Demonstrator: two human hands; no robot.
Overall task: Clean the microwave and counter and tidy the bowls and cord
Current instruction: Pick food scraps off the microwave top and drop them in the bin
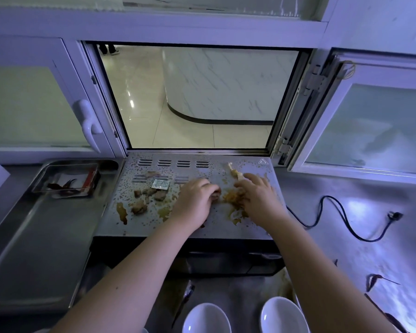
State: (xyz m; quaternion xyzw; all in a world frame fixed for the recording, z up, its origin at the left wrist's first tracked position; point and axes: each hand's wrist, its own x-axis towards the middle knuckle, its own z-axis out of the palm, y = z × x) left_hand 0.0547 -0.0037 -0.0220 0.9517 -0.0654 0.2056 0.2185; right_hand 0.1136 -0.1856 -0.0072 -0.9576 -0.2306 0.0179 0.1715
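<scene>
Pinching a brown food chunk [216,195] with the left hand [195,200], atop the soiled microwave [142,224]. Just beside, laying the right hand [257,195] over shredded scraps [233,197], grasp impossible to tell. Right of it, loose cord [394,215]; nearer than both hands, left bowl [205,319] and right bowl [283,314].

My left hand [193,200] curls over a brown scrap [216,193] and hides most of it, while my right hand [257,195] has its fingertips tucked into the orange mess [231,197], so I cannot tell whether they pinch anything. The two white bowls [205,318] [283,316] are cut off by the bottom edge, the steel tray [39,248] by the left one. The print on the small packet [160,184] is too small to read, and of the person beyond the window [197,148] only shoes [109,50] show.
</scene>
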